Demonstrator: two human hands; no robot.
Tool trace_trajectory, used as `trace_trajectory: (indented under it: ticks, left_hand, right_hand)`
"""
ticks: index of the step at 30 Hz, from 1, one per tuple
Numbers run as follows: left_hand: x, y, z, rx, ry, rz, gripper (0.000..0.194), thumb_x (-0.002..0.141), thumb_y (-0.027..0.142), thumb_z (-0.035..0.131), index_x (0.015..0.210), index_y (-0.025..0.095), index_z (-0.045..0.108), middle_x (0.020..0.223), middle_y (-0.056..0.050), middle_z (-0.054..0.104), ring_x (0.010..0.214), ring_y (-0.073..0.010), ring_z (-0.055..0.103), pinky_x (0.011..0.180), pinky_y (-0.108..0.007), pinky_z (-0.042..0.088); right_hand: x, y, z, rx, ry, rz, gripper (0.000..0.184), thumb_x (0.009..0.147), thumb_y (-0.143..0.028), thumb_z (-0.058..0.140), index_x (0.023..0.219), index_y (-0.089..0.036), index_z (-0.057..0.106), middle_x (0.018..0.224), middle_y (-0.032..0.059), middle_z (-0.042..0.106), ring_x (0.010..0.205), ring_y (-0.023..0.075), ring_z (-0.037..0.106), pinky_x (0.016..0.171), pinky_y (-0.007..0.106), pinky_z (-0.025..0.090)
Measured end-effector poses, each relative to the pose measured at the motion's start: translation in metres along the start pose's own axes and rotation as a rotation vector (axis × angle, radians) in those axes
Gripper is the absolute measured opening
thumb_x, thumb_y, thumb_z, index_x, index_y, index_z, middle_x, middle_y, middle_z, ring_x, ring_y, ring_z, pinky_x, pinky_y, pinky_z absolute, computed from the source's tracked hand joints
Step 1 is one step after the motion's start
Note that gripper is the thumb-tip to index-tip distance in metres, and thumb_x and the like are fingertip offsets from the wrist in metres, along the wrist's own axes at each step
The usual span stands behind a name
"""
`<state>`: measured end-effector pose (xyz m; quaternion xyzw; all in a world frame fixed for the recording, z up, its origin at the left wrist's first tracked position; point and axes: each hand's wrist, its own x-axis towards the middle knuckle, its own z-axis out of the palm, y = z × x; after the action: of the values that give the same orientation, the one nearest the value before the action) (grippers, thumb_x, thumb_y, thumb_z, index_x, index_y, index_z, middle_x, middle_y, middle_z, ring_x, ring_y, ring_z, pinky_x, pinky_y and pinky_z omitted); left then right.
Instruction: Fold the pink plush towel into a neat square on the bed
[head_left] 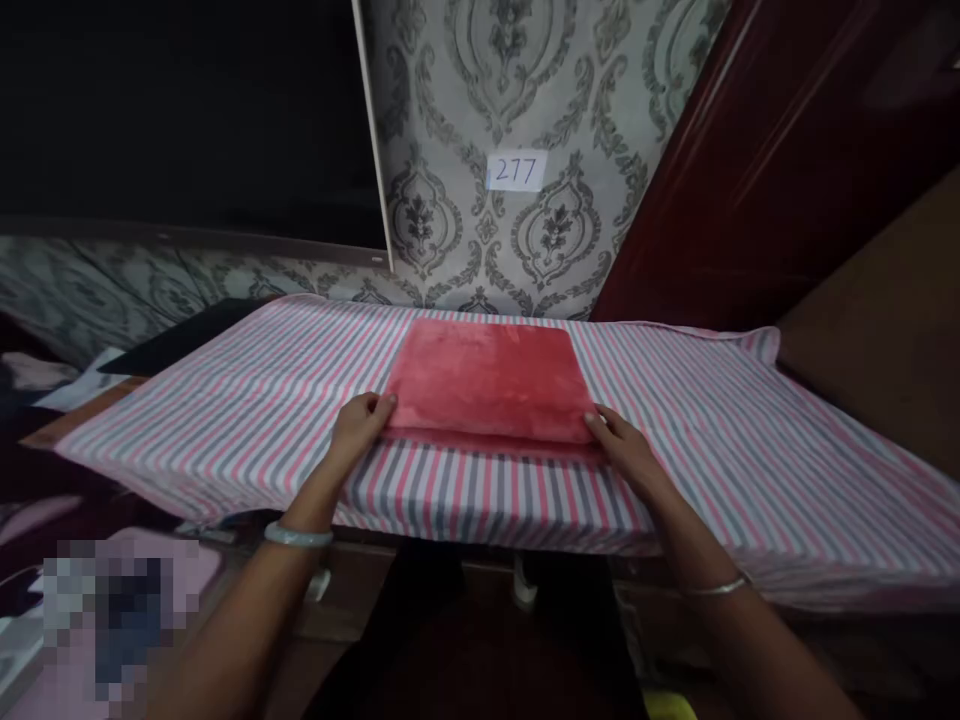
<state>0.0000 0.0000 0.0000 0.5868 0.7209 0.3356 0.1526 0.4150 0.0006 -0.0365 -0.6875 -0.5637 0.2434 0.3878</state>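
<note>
A folded red plush cloth (pixel 487 380) lies on the striped tablecloth (pixel 480 490), its near edge showing a second layer underneath. At the near left corner my left hand (pixel 361 425) pinches it, thumb on top and the other fingers mostly hidden. My right hand (pixel 622 445) grips the near right corner the same way, its thumb resting on the cloth. Both hands are closed on the edge, and the fabric lies fairly flat between them.
A large dark screen (pixel 187 120) stands at the back left. Patterned wallpaper carries a paper label (pixel 517 170) reading 277. Dark red panelling (pixel 720 170) leans in at the right. A dark flat object (pixel 187 335) and papers lie at the table's left end.
</note>
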Motion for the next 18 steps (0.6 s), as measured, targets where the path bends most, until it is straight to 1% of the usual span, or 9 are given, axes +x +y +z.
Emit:
trace_trajectory:
  ticks: [2,3,4,6,8,11,13,15,18]
  left_hand:
    - [0.003,0.004,-0.002,0.040,-0.077,-0.033,0.040,0.083,0.055,0.048,0.059,0.023,0.049,0.056,-0.001,0.048,0.059,-0.0182,0.049,0.058,-0.031,0.030]
    - [0.005,0.006,-0.003,0.058,-0.095,-0.034,0.040,0.082,0.054,0.050,0.057,0.023,0.047,0.055,0.000,0.047,0.058,-0.0178,0.047,0.057,-0.031,0.029]
    - [0.007,0.009,-0.002,0.068,-0.090,-0.023,0.039,0.081,0.052,0.053,0.055,0.024,0.045,0.055,0.000,0.045,0.058,-0.0173,0.046,0.057,-0.031,0.028]
    - [0.011,0.012,-0.001,0.047,-0.055,0.007,0.035,0.077,0.046,0.058,0.055,0.023,0.044,0.056,0.001,0.043,0.058,-0.0161,0.045,0.056,-0.029,0.027]
    - [0.014,0.015,0.000,-0.062,-0.025,0.014,0.031,0.076,0.043,0.058,0.058,0.023,0.045,0.056,0.003,0.041,0.058,-0.0148,0.043,0.056,-0.028,0.028]
    - [0.015,0.017,-0.001,-0.294,0.027,0.018,0.027,0.078,0.045,0.055,0.065,0.022,0.048,0.058,0.005,0.040,0.058,-0.0131,0.040,0.055,-0.025,0.031]
    - [0.014,0.016,-0.001,-0.351,0.089,0.024,0.026,0.078,0.045,0.054,0.068,0.022,0.049,0.060,0.005,0.042,0.060,-0.0128,0.041,0.056,-0.025,0.033]
    - [0.009,0.011,0.001,-0.297,0.108,-0.007,0.025,0.077,0.044,0.054,0.068,0.021,0.050,0.060,0.005,0.044,0.061,-0.0135,0.043,0.057,-0.026,0.034]
    - [0.003,0.000,0.007,-0.180,0.071,-0.034,0.026,0.077,0.045,0.053,0.066,0.022,0.051,0.060,0.003,0.049,0.063,-0.0157,0.047,0.059,-0.027,0.035]
  right_hand:
    - [0.001,-0.004,-0.001,-0.006,0.003,-0.055,0.057,0.085,-0.060,0.055,0.122,-0.019,0.069,0.116,0.0111,0.072,0.108,0.0288,0.065,0.094,0.040,0.049]
    - [0.001,-0.007,-0.002,-0.021,-0.003,-0.082,0.054,0.084,-0.061,0.055,0.115,-0.020,0.070,0.109,0.0095,0.073,0.101,0.0280,0.066,0.089,0.038,0.049]
    - [0.001,-0.009,-0.002,-0.044,-0.016,-0.103,0.050,0.084,-0.062,0.053,0.105,-0.020,0.070,0.098,0.0078,0.072,0.093,0.0267,0.065,0.082,0.036,0.049]
    - [0.002,-0.016,-0.003,-0.102,-0.027,-0.131,0.045,0.082,-0.063,0.051,0.083,-0.020,0.066,0.078,0.0042,0.066,0.077,0.0233,0.060,0.071,0.032,0.044]
    - [0.001,-0.024,-0.003,-0.121,0.006,-0.153,0.040,0.079,-0.060,0.052,0.071,-0.022,0.057,0.067,0.0008,0.057,0.068,0.0198,0.053,0.064,0.030,0.038]
    - [-0.001,-0.038,-0.001,-0.044,0.106,-0.212,0.033,0.074,-0.055,0.053,0.072,-0.022,0.054,0.063,-0.0025,0.051,0.062,0.0169,0.046,0.061,0.029,0.034]
    - [-0.004,-0.043,0.002,0.035,0.164,-0.260,0.033,0.074,-0.055,0.052,0.074,-0.022,0.054,0.063,-0.0032,0.050,0.062,0.0162,0.045,0.062,0.029,0.033]
    - [-0.008,-0.043,0.008,0.097,0.179,-0.274,0.034,0.073,-0.056,0.052,0.076,-0.022,0.054,0.064,-0.0030,0.051,0.062,0.0164,0.045,0.063,0.029,0.035]
    - [-0.016,-0.032,0.018,0.161,0.109,-0.206,0.037,0.072,-0.058,0.052,0.078,-0.021,0.057,0.067,-0.0010,0.056,0.064,0.0183,0.049,0.064,0.030,0.038]
